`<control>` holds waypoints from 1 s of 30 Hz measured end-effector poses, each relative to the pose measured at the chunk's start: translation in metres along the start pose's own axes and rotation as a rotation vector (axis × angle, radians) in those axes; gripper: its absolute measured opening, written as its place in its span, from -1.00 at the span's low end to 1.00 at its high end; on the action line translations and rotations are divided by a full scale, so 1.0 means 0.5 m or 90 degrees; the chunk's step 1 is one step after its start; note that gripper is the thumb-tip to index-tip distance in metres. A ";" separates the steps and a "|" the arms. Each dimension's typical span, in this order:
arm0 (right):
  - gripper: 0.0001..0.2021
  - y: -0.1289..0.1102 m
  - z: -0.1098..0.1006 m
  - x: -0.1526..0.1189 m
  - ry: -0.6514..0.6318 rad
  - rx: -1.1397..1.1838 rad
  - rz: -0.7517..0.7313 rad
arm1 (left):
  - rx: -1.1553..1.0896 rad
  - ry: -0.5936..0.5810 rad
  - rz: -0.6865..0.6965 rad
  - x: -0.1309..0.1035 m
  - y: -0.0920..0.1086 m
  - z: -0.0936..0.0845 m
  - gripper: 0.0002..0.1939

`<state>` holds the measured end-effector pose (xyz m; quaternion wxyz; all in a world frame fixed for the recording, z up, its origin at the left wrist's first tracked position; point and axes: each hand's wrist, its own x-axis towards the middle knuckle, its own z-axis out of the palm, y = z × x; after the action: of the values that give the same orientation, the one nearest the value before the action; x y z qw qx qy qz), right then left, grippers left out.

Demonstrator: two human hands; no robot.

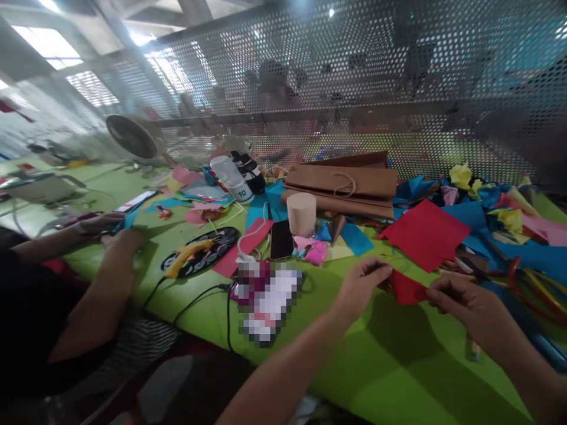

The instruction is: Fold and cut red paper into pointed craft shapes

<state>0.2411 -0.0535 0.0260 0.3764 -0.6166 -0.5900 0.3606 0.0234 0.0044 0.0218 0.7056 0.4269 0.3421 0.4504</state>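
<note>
Between my two hands, above the green table (349, 369), a folded piece of red paper (406, 289) is held up. My left hand (361, 286) pinches its left end between thumb and fingers. At the right corner, my right hand (463, 304) grips the same paper with its fingertips. A larger red sheet (427, 235) lies just beyond, on top of blue paper and scraps. Small colourful packets, one of them a pink packet (316, 252), sit beyond my left hand.
At the left, a co-worker's hands (119, 233) hold blue paper. A hot glue gun (188, 258) rests on a black tray. Nearby are a pixelated phone (272, 304), a dark phone (282, 239), a beige paper roll (302, 213), a white bottle (230, 179) and brown paper (341, 180). A perforated screen (354, 77) stands behind.
</note>
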 end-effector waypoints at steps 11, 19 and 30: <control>-0.62 0.010 0.029 -0.008 -0.057 0.007 0.002 | 0.069 -0.028 -0.012 -0.010 -0.022 -0.003 -0.56; -0.62 0.003 0.040 -0.013 -0.102 -0.042 -0.014 | 0.090 -0.010 -0.005 -0.003 -0.023 -0.008 -0.59; -0.60 0.021 0.040 -0.006 -0.081 0.020 0.018 | 0.083 -0.120 -0.086 -0.011 -0.018 -0.014 -0.44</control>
<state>0.2280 -0.0561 0.0073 0.3426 -0.5946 -0.5985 0.4134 0.0186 -0.0006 0.0112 0.7341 0.4884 0.3307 0.3364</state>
